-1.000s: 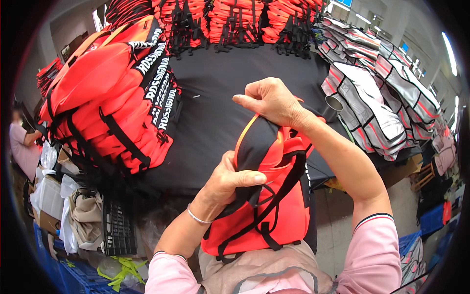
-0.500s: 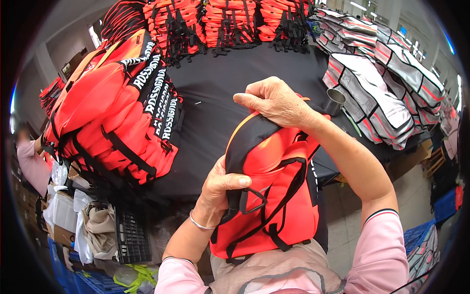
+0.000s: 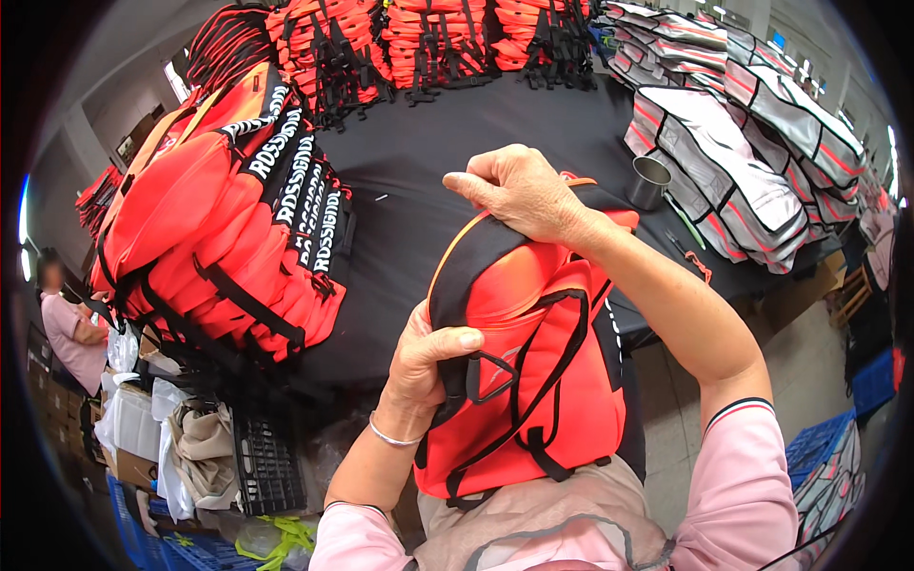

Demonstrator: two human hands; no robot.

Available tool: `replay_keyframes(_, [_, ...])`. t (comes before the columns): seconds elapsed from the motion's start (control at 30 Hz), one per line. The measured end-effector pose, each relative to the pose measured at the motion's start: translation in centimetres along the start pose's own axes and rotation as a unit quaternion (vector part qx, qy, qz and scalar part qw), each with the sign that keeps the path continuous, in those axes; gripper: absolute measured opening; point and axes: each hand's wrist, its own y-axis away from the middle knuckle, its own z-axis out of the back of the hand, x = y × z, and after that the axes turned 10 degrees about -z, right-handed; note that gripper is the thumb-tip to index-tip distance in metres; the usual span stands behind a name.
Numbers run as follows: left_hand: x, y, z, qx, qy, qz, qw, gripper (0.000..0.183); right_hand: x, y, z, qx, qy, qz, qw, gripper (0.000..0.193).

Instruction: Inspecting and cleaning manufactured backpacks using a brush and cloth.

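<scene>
A bright orange-red backpack [image 3: 571, 409] with black straps and an orange-edged black band rests against my body at the table's front edge. My left hand [image 3: 426, 362] grips its left side, thumb lying over the black edge beside a black strap loop. At the top of the bag, my right hand [image 3: 522, 193] is closed, with fingers curled and thumb pointing left. Its fingertips meet the upper edge of the black band, though the bag's far side is hidden beneath the hand.
Stacked red backpacks [image 3: 209, 228] fill the table's left side. More red bundles [image 3: 433, 43] line the back. Grey-white panels [image 3: 714, 171] lie at right, near a metal cup [image 3: 649, 181] and small snips [image 3: 695, 259]. A black crate [image 3: 268, 457] stands lower left; another person [image 3: 71, 328] is beyond.
My view has shifted slightly, bringing the snips by the cup into sight. Both hands keep their places on the backpack, and its upper part sits a little more to the left.
</scene>
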Motion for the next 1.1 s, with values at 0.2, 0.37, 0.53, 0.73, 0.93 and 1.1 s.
replay_keyframes(0.2, [0.3,-0.3,-0.7,0.038,0.001,0.037,0.999,0.047,0.4,0.0,-2.1,0.093,-0.037,0.028,0.995,0.046])
replay_keyframes(0.37, [-3.2,-1.2,-0.2,0.005,-0.184,-0.072,0.98,0.049,-1.0,-1.2,1.4,0.002,0.06,0.032,0.998,0.038])
replay_keyframes(0.53, [-5.7,-0.7,3.0,0.02,-0.199,-0.128,0.971,0.055,-5.9,0.9,6.7,0.157,-0.02,0.025,0.987,0.041])
replay_keyframes(0.73, [-5.1,-2.2,4.3,-0.085,-0.483,-0.315,0.812,0.044,-7.7,3.2,6.5,-0.005,0.007,0.042,0.999,0.054])
replay_keyframes(0.93, [-5.3,-2.2,5.0,-0.077,-0.621,-0.29,0.724,0.022,-7.7,5.1,7.2,-0.038,0.107,0.093,0.989,0.016])
replay_keyframes(1.1, [-4.7,-1.9,6.0,-0.067,-0.49,-0.284,0.822,0.033,-7.1,5.2,7.0,0.005,0.08,0.026,0.996,0.025])
